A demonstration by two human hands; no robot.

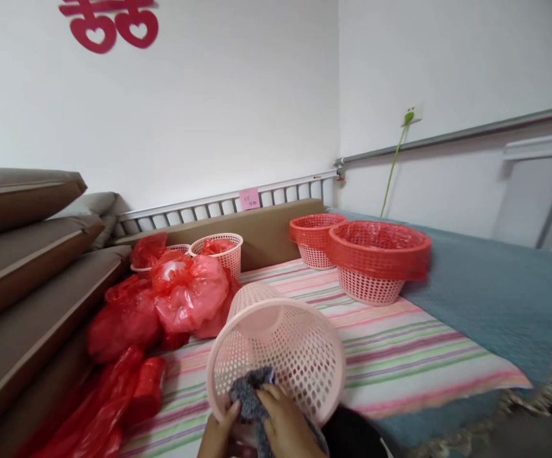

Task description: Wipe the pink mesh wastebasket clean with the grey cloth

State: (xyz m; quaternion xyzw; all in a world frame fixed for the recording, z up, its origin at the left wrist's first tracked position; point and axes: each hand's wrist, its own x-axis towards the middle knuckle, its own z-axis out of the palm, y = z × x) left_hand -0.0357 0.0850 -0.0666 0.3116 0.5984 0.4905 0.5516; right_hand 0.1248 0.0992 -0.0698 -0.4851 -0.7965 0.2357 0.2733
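Note:
A pale pink perforated plastic basket (314, 356) lies tilted on its side at the front, its mouth facing me. My right hand (285, 420) is closed on a grey fluffy cloth (251, 391), pressed against the inner wall just within the rim. At the rim's lower left, my left hand (221, 429) is closed with the thumb over the edge, partly cut off by the frame. The cloth also hangs down between my hands.
Two baskets lined with red bags, one nearer (375, 289) and one farther (316, 254), stand at the right. Filled red plastic bags (192, 292) and a red roll (146, 388) lie left on the striped cloth (400, 362). Stacked grey-brown cushions (32, 273) rise at far left.

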